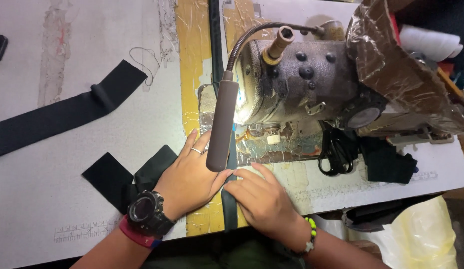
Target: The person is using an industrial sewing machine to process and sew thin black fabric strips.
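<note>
left hand [189, 174] and right hand [264, 199], both flat and open-palmed, press a dark fabric strip [230, 204] onto the table [32, 199] before the sewing machine [301, 79].

Your left hand [189, 177] and right hand [264, 199] lie flat side by side on the table [42, 209], both touching the narrow fabric strip [230, 201] that runs between them toward the sewing machine [301, 82] behind. The lamp [222, 124] hangs above your fingers. Scissors [334, 152] lie right of your hands, under the machine. A long strip [67, 112] lies far left, and a folded piece [122, 179] sits under your left wrist.
</note>
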